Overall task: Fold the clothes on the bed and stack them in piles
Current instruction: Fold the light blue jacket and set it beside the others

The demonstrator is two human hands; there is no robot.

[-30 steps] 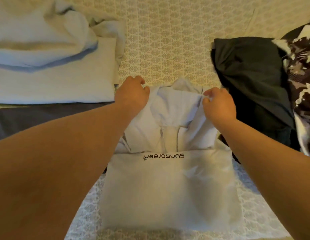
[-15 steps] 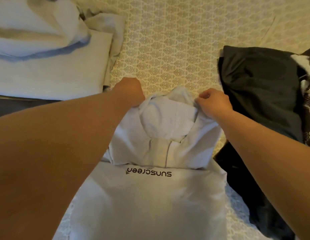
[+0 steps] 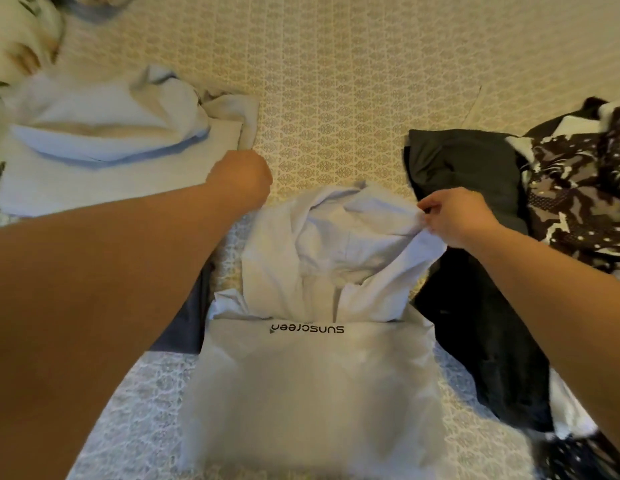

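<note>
Pale grey hooded top [image 3: 312, 393] printed "sunscreen" lies part-folded mid-bed [image 3: 336, 81] | right hand [image 3: 457, 216] pinches hood's right edge, fingers curled on cloth | left hand [image 3: 242, 178] at hood's left edge, fingers hidden, grip cannot be told | folded light pile [image 3: 104, 174] left | dark garment [image 3: 468, 174] and patterned garment [image 3: 578, 188] right
</note>
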